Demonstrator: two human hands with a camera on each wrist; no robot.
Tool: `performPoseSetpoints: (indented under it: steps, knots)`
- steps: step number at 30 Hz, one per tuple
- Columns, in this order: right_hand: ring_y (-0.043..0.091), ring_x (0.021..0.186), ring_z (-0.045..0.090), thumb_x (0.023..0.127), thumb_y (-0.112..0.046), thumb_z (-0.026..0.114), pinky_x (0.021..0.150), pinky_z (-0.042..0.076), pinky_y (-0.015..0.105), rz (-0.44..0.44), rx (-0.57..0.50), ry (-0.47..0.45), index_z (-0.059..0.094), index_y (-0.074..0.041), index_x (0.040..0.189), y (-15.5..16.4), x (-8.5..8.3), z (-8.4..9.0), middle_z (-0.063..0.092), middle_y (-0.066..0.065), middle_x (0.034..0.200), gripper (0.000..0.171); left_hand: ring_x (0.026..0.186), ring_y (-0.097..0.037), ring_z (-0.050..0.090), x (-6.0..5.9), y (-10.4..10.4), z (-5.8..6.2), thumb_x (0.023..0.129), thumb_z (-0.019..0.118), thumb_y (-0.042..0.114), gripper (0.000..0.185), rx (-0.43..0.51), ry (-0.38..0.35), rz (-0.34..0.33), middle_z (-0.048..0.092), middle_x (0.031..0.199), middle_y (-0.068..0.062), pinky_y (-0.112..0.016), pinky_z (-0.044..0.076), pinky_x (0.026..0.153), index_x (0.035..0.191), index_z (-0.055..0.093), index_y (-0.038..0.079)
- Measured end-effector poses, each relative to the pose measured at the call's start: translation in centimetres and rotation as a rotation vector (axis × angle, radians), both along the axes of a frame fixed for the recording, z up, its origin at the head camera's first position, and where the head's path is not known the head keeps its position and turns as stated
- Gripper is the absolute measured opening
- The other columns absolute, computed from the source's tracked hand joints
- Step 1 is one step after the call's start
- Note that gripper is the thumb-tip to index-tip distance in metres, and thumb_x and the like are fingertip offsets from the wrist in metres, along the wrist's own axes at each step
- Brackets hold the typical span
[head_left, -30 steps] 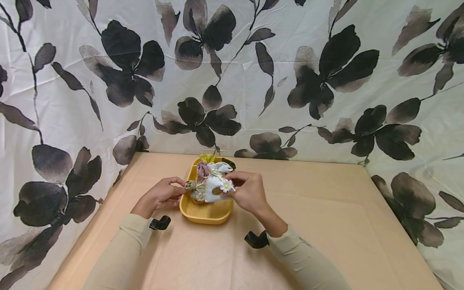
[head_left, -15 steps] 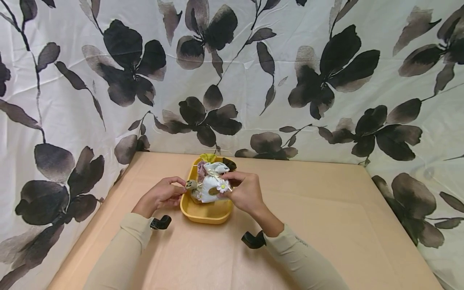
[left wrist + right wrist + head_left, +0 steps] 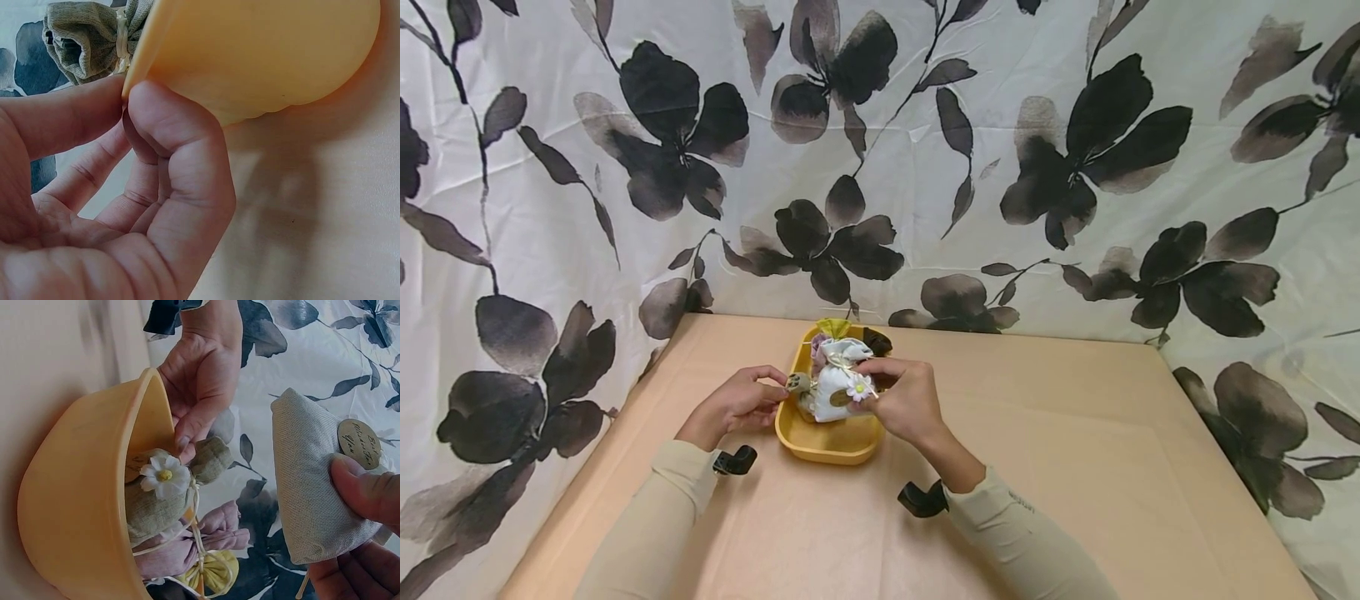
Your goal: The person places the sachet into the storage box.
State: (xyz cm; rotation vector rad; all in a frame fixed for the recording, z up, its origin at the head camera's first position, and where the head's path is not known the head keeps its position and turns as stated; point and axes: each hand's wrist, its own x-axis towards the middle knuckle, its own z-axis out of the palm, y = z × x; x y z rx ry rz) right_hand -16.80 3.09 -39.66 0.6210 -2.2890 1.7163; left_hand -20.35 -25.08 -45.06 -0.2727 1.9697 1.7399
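My right hand [image 3: 906, 400] holds a small white drawstring pouch [image 3: 832, 392] above a yellow plastic tub [image 3: 829, 450]. A round tan tag [image 3: 359, 444] shows on the pouch, under the thumb in the right wrist view. At the tub's left side, my left hand [image 3: 737, 406] pinches the rim between thumb and finger, plain in the left wrist view. Inside the tub lie a grey-green pouch [image 3: 153, 512] with a white flower, a mauve pouch [image 3: 164, 555] and a yellow one [image 3: 214, 572]. A dark pouch [image 3: 877, 341] sits at the back right, mostly hidden.
Beneath the tub spreads a light tan tabletop [image 3: 1037, 450]. Behind and at both sides hangs a white cloth [image 3: 955, 192] printed with dark flowers. Black wrist mounts [image 3: 922, 498] stick out from both sleeves.
My right hand has shifted slightly left with the white pouch, covering more of the mauve pouch. The left hand keeps its pinch on the rim.
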Motion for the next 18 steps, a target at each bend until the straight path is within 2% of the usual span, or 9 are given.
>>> performPoseSetpoints:
  steps: [5,14,18]
  knots:
    - [0.014,0.076,0.072,0.061,0.011,0.093,0.071,0.061,0.020,0.000,0.010,-0.018,0.081,0.000,0.095,-0.16,0.01,-0.06,0.080,0.015,0.094,0.038,0.065,-0.011,0.057,-0.09,0.02,0.02,0.101,0.060,0.004,0.020,0.011,0.001,0.003,0.061,0.082,-0.005,-0.021,0.053,0.059,0.120,0.055,0.005]
    - [0.017,0.078,0.074,0.061,0.011,0.094,0.073,0.064,0.029,0.004,0.006,-0.022,0.081,-0.001,0.096,-0.36,-0.21,-0.18,0.080,0.015,0.095,0.039,0.065,-0.012,0.056,-0.21,0.06,0.02,0.101,0.060,0.004,0.019,0.010,0.010,0.003,0.061,0.081,-0.004,-0.021,0.052,0.058,0.119,0.055,0.005]
    - [0.017,0.077,0.074,0.059,0.011,0.094,0.072,0.064,0.028,0.009,-0.001,-0.027,0.081,-0.001,0.095,-0.54,-0.19,-0.39,0.080,0.015,0.095,0.040,0.065,-0.011,0.056,-0.15,0.06,-0.16,0.100,0.061,0.003,0.019,0.025,0.006,0.006,0.060,0.082,-0.005,-0.021,0.052,0.058,0.118,0.055,0.005]
